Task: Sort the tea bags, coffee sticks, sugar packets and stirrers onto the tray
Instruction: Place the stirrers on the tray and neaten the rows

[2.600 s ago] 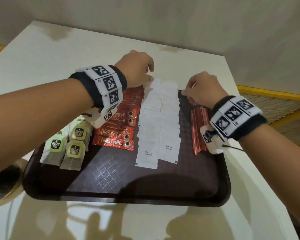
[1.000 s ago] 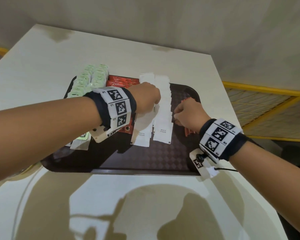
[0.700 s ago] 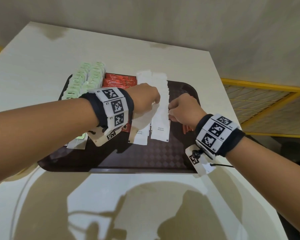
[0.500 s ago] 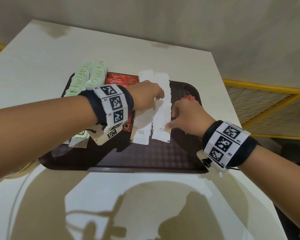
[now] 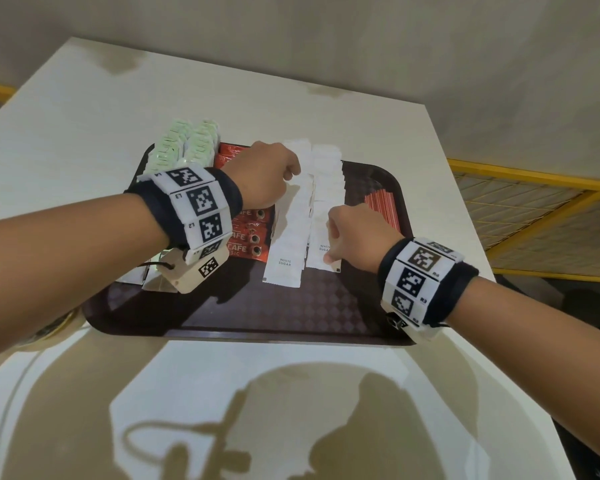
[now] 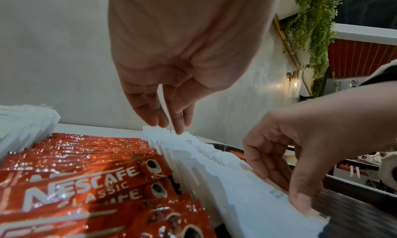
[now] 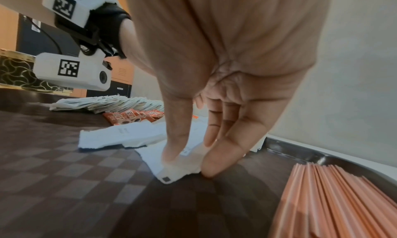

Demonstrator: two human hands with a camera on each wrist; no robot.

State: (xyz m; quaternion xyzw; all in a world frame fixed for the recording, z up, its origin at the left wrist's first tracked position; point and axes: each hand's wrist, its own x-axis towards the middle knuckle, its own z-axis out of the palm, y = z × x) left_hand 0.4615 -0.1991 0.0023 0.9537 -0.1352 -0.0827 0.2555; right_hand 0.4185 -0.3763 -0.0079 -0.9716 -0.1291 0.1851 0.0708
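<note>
A dark brown tray holds green tea bags at the far left. Beside them lie red coffee sticks, two rows of white sugar packets, and red stirrers at the right. My left hand points its straight fingers down onto the far end of the left sugar row. My right hand is at the near end of the right row. There its thumb and fingers pinch the nearest sugar packet, which bulges between them. The stirrers lie just right of that hand.
The tray sits on a glossy white table against a grey wall. A yellow railing runs past the table's right edge. A round gold-rimmed object shows at the tray's near left corner.
My right hand has moved from the middle of the right sugar row to its near end and taken hold of the front packet. My left hand has stayed at the far end of the left row.
</note>
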